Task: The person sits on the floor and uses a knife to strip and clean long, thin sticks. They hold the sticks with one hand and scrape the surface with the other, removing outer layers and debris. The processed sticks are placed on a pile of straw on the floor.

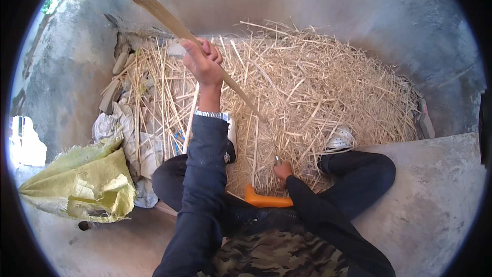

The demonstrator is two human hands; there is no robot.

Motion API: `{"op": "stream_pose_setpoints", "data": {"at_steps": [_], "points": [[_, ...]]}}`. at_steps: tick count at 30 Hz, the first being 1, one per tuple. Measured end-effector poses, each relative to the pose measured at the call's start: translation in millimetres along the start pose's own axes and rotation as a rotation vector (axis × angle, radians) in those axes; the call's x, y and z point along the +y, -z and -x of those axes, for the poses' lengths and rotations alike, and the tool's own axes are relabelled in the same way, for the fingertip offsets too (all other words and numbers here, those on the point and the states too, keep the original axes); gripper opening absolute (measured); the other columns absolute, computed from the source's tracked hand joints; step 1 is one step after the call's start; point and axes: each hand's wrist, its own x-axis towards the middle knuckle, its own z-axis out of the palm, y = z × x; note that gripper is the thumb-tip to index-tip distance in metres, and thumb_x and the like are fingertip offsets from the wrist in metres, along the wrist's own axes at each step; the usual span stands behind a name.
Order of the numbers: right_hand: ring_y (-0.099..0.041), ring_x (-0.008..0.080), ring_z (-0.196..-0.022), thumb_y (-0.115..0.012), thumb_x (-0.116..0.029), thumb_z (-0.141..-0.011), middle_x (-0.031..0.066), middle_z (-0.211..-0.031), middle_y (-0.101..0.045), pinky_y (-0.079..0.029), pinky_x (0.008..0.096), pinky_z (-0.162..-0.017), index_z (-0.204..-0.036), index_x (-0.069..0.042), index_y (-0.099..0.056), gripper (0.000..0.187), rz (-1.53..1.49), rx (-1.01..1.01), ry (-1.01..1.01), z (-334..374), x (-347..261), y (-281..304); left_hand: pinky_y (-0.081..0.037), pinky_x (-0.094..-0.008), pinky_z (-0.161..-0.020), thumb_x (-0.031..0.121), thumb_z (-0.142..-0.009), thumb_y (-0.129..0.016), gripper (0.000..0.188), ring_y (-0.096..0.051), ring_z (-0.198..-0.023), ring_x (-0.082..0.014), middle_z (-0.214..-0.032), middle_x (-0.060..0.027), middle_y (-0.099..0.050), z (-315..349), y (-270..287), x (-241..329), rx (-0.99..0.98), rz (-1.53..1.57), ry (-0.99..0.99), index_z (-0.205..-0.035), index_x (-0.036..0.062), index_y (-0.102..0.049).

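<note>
My left hand (204,62) is raised at the upper left and wrapped round a long, flat bamboo strip (159,13). The strip slants from its wide upper end down to the right, over the pile of shavings, and its lower end narrows near the middle of the view. Low in front of my lap, my right hand (283,171) is closed round a tool (278,160). Only a silvery metal part of it shows clearly above the fist; its far end is hard to pick out against the shavings. Beside that hand lies a curved orange piece (266,201).
A heap of pale bamboo shavings (318,87) spreads between my legs and the grey wall (307,0). Long thin strips (159,87) lie at its left. A torn yellow-green woven sack (84,184) rests at the left. Concrete floor (430,190) extends on the right.
</note>
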Motion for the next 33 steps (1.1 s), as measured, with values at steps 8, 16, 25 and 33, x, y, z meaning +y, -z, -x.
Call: {"op": "stream_pose_setpoints", "data": {"at_steps": [8,16,25,33], "points": [[-0.056,0.0251,-0.048,-0.059,-0.017,-0.082,0.0137,-0.059,-0.057,-0.042,0.0385,-0.045,-0.072,0.006,-0.053,0.026,-0.151,0.16,0.63,33.9,-38.0,-5.6,-0.025,-0.0207,-0.038,0.062,-0.095,-0.032,0.056,-0.026,-0.044,-0.0074,-0.06,0.0031,-0.028,5.2,5.4,1.1,0.012,-0.025,0.012,-0.075,0.0099,-0.035],[-0.055,0.0229,-0.048,-0.059,-0.013,-0.081,0.0131,-0.062,-0.057,-0.041,0.0388,-0.044,-0.081,0.004,-0.058,0.018,-0.105,-0.192,-0.092,13.9,-4.5,11.3,-0.025,-0.0181,-0.036,0.06,-0.095,-0.036,0.055,-0.03,-0.043,-0.0039,-0.061,0.0031,-0.035,9.9,6.1,0.0,0.049,-0.009,-0.01,-0.075,0.0091,-0.039],[-0.041,0.0145,-0.037,-0.057,-0.005,-0.08,0.0035,-0.052,-0.045,-0.037,0.0329,-0.037,-0.073,-0.004,-0.05,0.01,-0.495,-0.313,-0.096,36.1,-14.0,29.2,-0.025,-0.0222,-0.036,0.062,-0.097,-0.012,0.059,-0.024,-0.04,-0.0077,-0.051,0.0055,-0.028,-38.2,-14.0,213.1,0.305,-0.056,-0.282,-0.07,0.0152,-0.036],[-0.042,0.0099,-0.037,-0.059,-0.01,-0.09,0.0006,-0.055,-0.046,-0.034,0.0261,-0.035,-0.078,-0.005,-0.046,0.018,-0.492,-0.418,0.304,207.9,-57.2,120.5,-0.02,-0.0241,-0.04,0.068,-0.094,-0.012,0.062,-0.019,-0.041,-0.0095,-0.048,0.0037,-0.023,-18.2,60.4,319.8,0.355,0.123,-0.564,-0.068,0.0152,-0.032]]}}
